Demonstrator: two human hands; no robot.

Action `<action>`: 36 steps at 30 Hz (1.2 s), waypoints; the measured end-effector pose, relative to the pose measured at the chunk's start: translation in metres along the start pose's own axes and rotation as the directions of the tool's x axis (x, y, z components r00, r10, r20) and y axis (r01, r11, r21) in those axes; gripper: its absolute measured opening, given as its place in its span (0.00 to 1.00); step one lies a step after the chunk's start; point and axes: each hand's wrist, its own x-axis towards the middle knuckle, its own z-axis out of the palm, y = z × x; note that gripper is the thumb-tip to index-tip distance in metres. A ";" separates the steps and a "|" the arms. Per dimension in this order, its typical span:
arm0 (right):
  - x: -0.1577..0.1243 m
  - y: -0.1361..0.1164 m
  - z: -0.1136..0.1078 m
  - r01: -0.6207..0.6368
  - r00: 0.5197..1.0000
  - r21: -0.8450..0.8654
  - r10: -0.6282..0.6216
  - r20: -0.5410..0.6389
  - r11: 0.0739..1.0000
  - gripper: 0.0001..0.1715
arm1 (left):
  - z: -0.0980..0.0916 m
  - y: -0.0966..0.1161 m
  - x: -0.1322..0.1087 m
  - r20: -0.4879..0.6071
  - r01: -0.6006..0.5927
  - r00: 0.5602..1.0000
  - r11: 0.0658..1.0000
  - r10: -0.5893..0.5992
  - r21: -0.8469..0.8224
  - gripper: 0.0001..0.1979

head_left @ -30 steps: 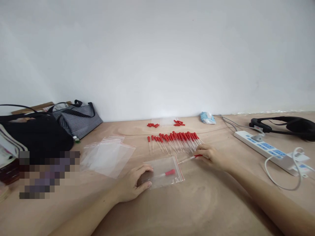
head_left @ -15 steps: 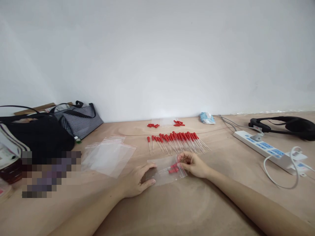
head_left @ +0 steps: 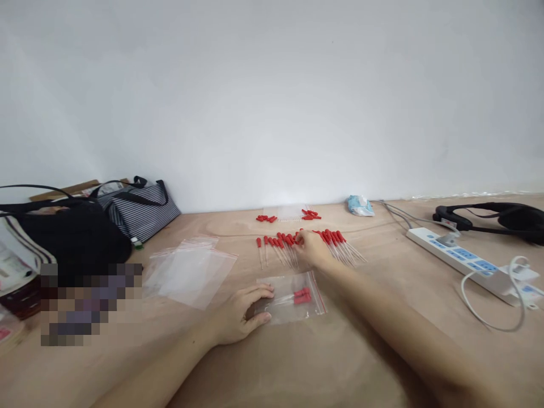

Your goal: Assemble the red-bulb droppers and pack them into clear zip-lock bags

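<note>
A clear zip bag [head_left: 283,309] lies flat on the table with a few glass droppers [head_left: 302,295] inside, their red bulbs toward its red-lined opening. My left hand [head_left: 238,311] rests at the bag's left end, thumb and fingers spread apart and touching it. Beyond the bag runs a row of droppers [head_left: 340,243] with red bulbs away from me and thin clear tubes toward me. My right hand [head_left: 313,248] is over the middle of this row, fingers pinched at a red bulb and hiding several droppers.
Flat zip bags [head_left: 191,272] are piled at left. Filled bags with red bulbs [head_left: 311,215] lie near the wall. A crumpled blue-and-white packet [head_left: 360,205], a white power strip [head_left: 457,255] and a black headset-like strap [head_left: 450,212] are at right. Dark [head_left: 85,238] and striped bags [head_left: 142,209] stand far left.
My right hand has left the zip bag's opening and moved away from me to the row of droppers. My left hand has stayed at the bag.
</note>
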 end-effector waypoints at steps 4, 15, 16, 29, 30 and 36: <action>0.015 -0.023 0.019 -0.104 0.995 -0.070 0.103 -0.010 0.992 0.13 | -0.001 0.003 0.000 0.006 0.008 1.000 1.000 -0.008 -0.010 0.16; 0.020 -0.031 0.023 -0.205 0.978 -0.012 0.204 -0.029 0.979 0.09 | -0.003 0.007 0.000 -0.011 0.005 1.000 1.000 -0.005 -0.030 0.16; 0.019 -0.029 0.019 -0.200 0.979 0.019 0.201 -0.037 0.980 0.08 | -0.003 0.008 0.000 -0.011 0.009 1.000 0.999 -0.009 -0.031 0.16; -0.049 0.074 -0.036 0.118 0.943 0.869 0.221 -0.250 0.480 0.29 | -0.002 0.002 -0.001 0.007 0.027 1.000 0.999 -0.027 -0.025 0.16; -0.057 0.077 -0.033 0.098 0.948 0.886 0.227 -0.222 0.453 0.28 | -0.002 0.003 -0.001 0.001 0.023 1.000 0.999 -0.023 -0.036 0.14; -0.077 0.071 -0.011 0.000 0.944 0.938 0.309 -0.114 0.347 0.27 | -0.002 0.006 0.000 -0.008 0.066 0.998 0.996 -0.067 -0.060 0.08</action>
